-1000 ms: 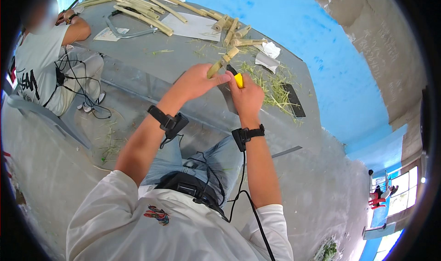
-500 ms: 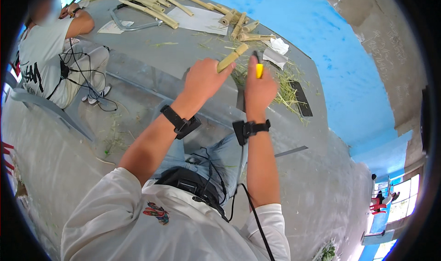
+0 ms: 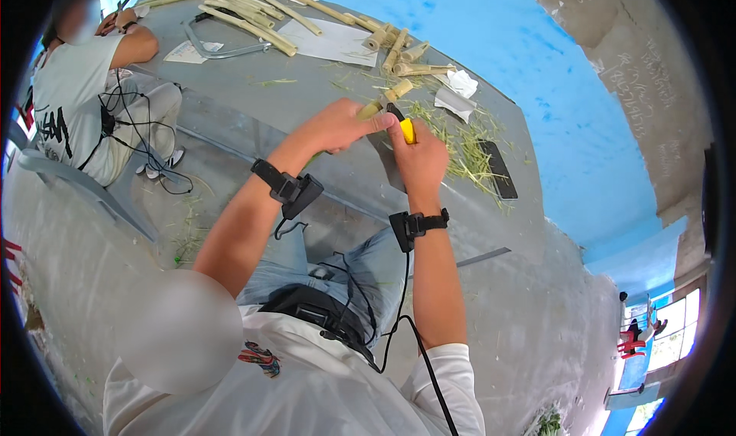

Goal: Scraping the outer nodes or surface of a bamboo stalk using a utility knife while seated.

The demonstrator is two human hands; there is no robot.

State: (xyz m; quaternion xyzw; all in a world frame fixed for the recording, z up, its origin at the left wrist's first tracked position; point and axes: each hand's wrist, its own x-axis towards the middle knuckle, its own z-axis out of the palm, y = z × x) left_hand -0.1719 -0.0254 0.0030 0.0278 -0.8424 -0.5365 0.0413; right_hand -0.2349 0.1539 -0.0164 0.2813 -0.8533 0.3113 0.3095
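Note:
My left hand [image 3: 341, 124] is closed round a short pale bamboo piece [image 3: 399, 91], whose far end sticks out toward the table's back. A yellow-and-black utility knife [image 3: 408, 132] is in the closed fingers of my right hand [image 3: 422, 160]. The knife's dark front end lies close beside the bamboo and my left thumb; I cannot tell whether its blade touches the bamboo. Both hands are over the near edge of the grey table [image 3: 307, 79]. Green-yellow shavings [image 3: 468, 152] are scattered just right of the knife.
A dark flat phone-like slab [image 3: 498, 169] lies by the shavings. Short bamboo pieces [image 3: 395, 50] and crumpled white paper [image 3: 462, 83] sit farther back. Long bamboo stalks [image 3: 249, 23], a hacksaw-like frame [image 3: 201, 45] and a paper sheet [image 3: 330, 41] are at back left. A person [image 3: 84, 91] sits at left.
My right hand has moved left with the knife, up to the bamboo. My left hand has shifted slightly left and turned, and less of the bamboo shows plainly.

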